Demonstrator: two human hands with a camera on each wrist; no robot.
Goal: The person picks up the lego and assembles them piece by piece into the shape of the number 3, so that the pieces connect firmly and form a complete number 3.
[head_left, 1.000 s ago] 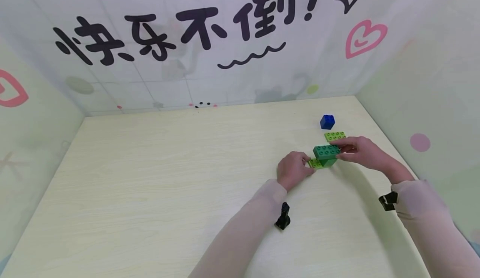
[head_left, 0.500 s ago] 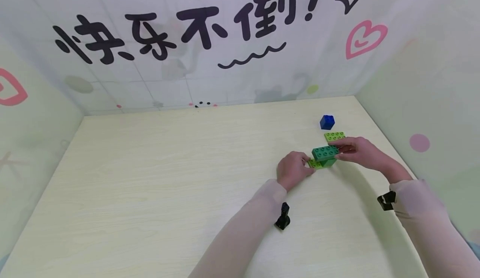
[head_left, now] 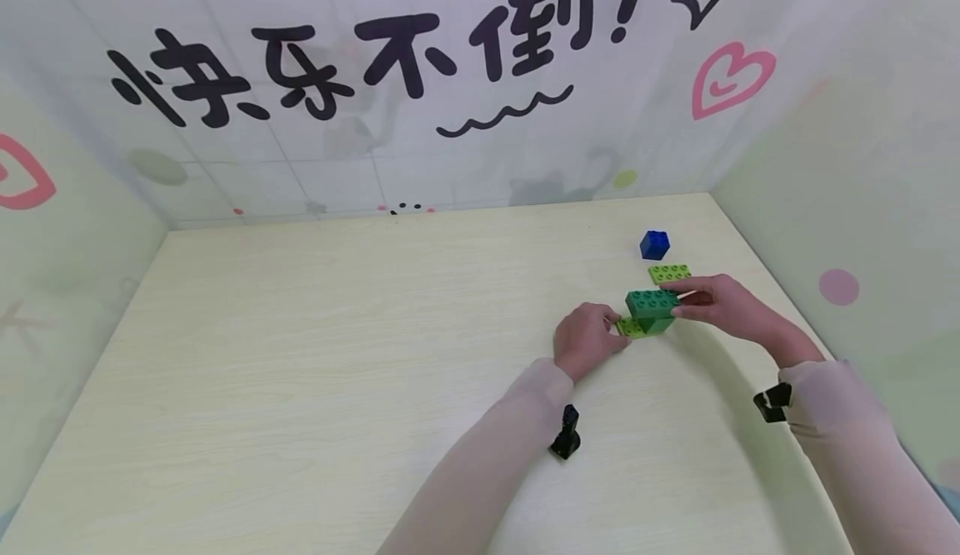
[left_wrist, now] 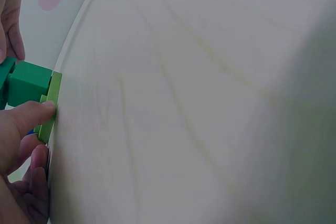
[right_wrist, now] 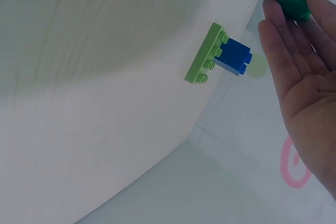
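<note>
I see L hand [head_left: 587,338] pinching near lime plate [head_left: 632,328], R hand [head_left: 723,303] pinching dk green brick [head_left: 650,304] over green block [left_wrist: 30,83], right of ctr; prob. stacking step, next needs straight press down

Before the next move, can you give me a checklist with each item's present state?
1. Left hand holding the light green plate: ok, it pinches one end.
2. Right hand gripping the upper green brick: ok, between thumb and fingers.
3. Upper green brick fully seated on the lower green block: not ok, a dark gap shows.
4. Alignment under the upper green brick: cannot tell, hidden.
5. Blue brick and second light green plate clear of both hands: ok, farther back.
</note>
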